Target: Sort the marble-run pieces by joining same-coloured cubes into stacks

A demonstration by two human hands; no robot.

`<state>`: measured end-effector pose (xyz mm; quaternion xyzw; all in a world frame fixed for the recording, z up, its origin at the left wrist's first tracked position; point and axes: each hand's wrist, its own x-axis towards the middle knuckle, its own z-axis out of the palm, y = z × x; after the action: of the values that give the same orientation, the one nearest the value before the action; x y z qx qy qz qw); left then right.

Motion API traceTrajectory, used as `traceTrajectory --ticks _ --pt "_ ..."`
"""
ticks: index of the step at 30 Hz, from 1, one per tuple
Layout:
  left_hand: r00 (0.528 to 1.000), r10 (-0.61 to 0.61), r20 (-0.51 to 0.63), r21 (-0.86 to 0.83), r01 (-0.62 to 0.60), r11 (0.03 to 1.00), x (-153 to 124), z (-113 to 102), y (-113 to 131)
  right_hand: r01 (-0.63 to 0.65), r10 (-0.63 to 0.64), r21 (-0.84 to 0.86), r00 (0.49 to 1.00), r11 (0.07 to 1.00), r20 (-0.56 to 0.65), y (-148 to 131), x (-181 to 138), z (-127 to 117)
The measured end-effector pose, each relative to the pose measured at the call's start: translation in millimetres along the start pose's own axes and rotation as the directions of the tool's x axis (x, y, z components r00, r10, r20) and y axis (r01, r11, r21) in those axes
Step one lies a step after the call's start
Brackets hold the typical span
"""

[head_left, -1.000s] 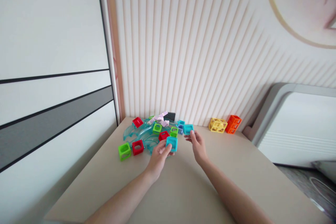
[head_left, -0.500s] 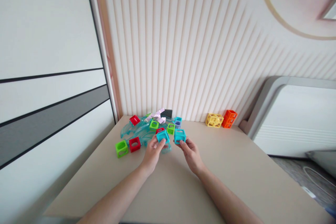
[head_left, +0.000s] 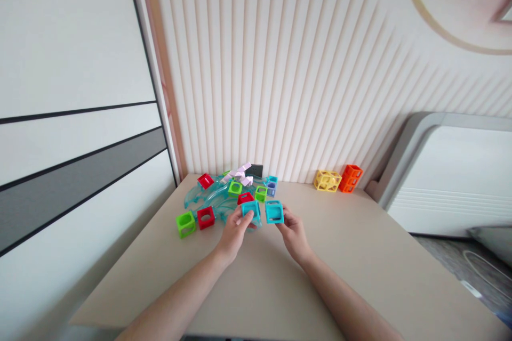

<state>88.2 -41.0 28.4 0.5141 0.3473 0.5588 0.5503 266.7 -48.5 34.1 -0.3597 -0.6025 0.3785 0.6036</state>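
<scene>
You have the left cyan open-framed plastic cube and the right cyan open-framed plastic cube side by side above the beige tabletop, a narrow gap between them. Your left hand grips the left one, thumb across its front, other fingers mostly hidden. Your right hand grips the right one from four o'clock; the cube covers some fingertips.

At eleven o'clock from your left cube, a red open plastic cube is partly covered by it. Towards ten, clear teal plastic pieces overlap, their outlines hard to separate. Near twelve, pale lilac plastic pieces partly hide a dark flat panel. At two stand a yellow open-framed plastic block and an orange one. The bottom edge cuts off your forearms.
</scene>
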Motion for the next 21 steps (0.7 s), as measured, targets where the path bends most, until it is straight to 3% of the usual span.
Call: traceTrajectory --ticks 9,16,21 --pt "0.995 0.042 0.089 0.105 -0.051 0.993 -3.4 1.8 6.7 0.027 -0.027 -0.047 1.0 0.999 0.0 5.0 -2.0 1.2" --pt "0.989 0.105 0.105 0.124 -0.118 0.985 -4.3 2.4 6.0 0.086 -0.073 -0.135 0.993 0.987 0.095 6.9 -5.4 3.7" --pt "0.975 0.13 0.18 0.154 -0.159 0.975 -4.0 0.4 0.2 0.155 -0.108 -0.232 0.973 0.96 0.202 4.2 -9.4 2.8"
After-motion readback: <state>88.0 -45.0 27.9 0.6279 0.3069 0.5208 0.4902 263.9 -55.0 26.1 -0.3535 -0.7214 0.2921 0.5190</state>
